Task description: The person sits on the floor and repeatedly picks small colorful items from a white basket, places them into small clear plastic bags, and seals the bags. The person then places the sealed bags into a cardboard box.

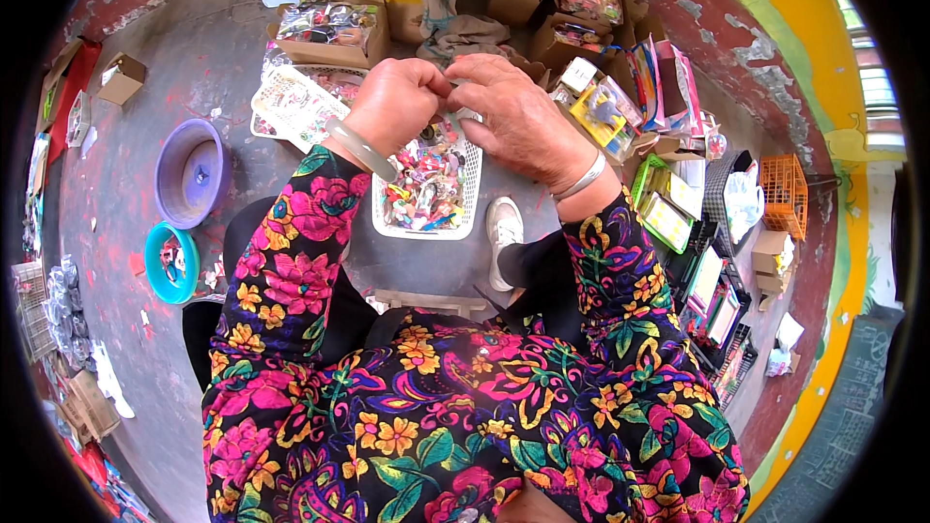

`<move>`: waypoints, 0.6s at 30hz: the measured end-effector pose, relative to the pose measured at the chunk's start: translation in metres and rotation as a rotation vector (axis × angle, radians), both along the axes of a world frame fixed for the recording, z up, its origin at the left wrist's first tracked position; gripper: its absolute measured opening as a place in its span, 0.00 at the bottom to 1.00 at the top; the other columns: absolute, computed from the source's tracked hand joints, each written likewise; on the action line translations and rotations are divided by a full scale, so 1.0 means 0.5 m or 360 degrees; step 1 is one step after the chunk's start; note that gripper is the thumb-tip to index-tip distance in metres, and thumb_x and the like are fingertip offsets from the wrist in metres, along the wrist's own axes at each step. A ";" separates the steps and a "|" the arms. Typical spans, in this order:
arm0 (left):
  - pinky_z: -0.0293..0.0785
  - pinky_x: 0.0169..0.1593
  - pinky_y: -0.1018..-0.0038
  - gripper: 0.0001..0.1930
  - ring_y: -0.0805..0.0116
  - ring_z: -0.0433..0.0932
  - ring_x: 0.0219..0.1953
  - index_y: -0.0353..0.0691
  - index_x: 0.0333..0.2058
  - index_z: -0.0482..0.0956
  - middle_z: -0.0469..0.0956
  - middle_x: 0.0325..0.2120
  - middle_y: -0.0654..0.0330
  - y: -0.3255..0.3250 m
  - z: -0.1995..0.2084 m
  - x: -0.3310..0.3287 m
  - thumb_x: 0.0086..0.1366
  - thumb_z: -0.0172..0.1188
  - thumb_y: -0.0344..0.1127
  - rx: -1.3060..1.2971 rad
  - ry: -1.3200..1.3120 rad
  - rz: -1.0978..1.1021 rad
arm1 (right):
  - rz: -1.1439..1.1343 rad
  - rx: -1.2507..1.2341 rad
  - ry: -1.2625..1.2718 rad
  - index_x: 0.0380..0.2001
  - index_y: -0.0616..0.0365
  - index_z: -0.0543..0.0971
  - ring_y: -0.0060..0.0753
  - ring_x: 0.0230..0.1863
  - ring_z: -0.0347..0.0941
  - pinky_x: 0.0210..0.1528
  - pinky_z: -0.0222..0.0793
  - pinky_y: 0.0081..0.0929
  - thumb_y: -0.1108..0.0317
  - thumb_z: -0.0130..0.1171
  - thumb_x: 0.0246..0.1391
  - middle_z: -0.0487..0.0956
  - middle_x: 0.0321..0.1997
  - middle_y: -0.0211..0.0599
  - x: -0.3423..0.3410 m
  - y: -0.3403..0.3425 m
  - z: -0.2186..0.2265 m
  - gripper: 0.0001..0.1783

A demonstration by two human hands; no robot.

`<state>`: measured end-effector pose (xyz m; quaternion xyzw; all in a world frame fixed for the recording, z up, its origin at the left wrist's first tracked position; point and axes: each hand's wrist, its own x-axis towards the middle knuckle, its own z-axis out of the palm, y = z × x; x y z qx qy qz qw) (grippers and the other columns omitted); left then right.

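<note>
Got left hand (392, 105) and right hand (523, 121) raised, nearly meeting over far end of white openwork plastic basket (422, 232). Have fingers (470, 95) curled on both; can't tell if pinching anything or nothing. See multicoloured trinkets (426, 192) heaped loose inside basket, on concrete floor (107, 160) between the legs. Can't see all of basket's far end past hands. Note white sneaker (503, 237) just beside basket on right, tight there. Also note white openwork tray (295, 105) tilted near left wrist, and cardboard box (325, 54) of packaged goods beyond it. Further left, well apart: see purple basin (166, 179) and, nearer, teal basin (154, 266) holding small pieces. On right, see lime-green basket (663, 230) of packages, then orange plastic crate (784, 196) farther out.
</note>
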<state>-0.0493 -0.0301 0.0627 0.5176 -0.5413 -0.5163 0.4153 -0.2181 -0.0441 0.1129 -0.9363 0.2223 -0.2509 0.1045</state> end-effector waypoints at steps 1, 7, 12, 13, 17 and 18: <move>0.71 0.28 0.81 0.03 0.78 0.72 0.23 0.32 0.28 0.76 0.75 0.24 0.63 0.000 -0.001 -0.001 0.53 0.55 0.23 0.0018 0.0026 0.0005 | 0.0018 0.0014 0.0006 0.24 0.62 0.77 0.45 0.46 0.68 0.48 0.64 0.35 0.75 0.56 0.36 0.74 0.34 0.40 -0.002 -0.002 0.001 0.07; 0.70 0.27 0.82 0.05 0.78 0.72 0.23 0.31 0.28 0.76 0.75 0.21 0.62 0.003 -0.005 -0.006 0.52 0.52 0.21 -0.0029 -0.0127 -0.0023 | 0.0085 0.0067 0.0154 0.29 0.62 0.75 0.47 0.47 0.67 0.49 0.63 0.35 0.76 0.57 0.38 0.73 0.36 0.42 -0.005 -0.010 -0.003 0.10; 0.71 0.27 0.75 0.06 0.71 0.75 0.22 0.35 0.25 0.79 0.77 0.20 0.55 -0.002 -0.017 -0.005 0.49 0.53 0.25 -0.0135 -0.0305 0.0012 | 0.0039 0.0161 0.0211 0.31 0.62 0.75 0.48 0.45 0.67 0.47 0.64 0.34 0.76 0.57 0.38 0.73 0.35 0.43 -0.004 -0.015 -0.025 0.11; 0.71 0.27 0.74 0.06 0.71 0.76 0.23 0.34 0.25 0.78 0.77 0.19 0.55 -0.002 -0.022 -0.002 0.49 0.52 0.24 -0.0200 -0.0356 0.0014 | 0.0000 0.0147 0.0155 0.30 0.62 0.75 0.46 0.43 0.69 0.44 0.65 0.32 0.75 0.57 0.38 0.74 0.33 0.43 -0.003 -0.013 -0.027 0.11; 0.70 0.27 0.83 0.05 0.79 0.73 0.24 0.33 0.31 0.74 0.75 0.23 0.63 -0.004 0.019 0.008 0.55 0.52 0.25 0.0042 0.0043 -0.0023 | -0.0437 0.0863 -0.0473 0.32 0.64 0.74 0.38 0.33 0.72 0.35 0.68 0.26 0.74 0.57 0.40 0.75 0.30 0.42 0.002 -0.010 -0.047 0.11; 0.70 0.27 0.83 0.05 0.79 0.73 0.25 0.33 0.31 0.74 0.75 0.24 0.64 0.001 0.030 0.008 0.55 0.53 0.25 0.0031 0.0122 -0.0015 | -0.0501 0.0973 -0.0566 0.31 0.66 0.75 0.25 0.28 0.71 0.31 0.67 0.20 0.74 0.59 0.42 0.76 0.28 0.36 -0.001 -0.013 -0.040 0.10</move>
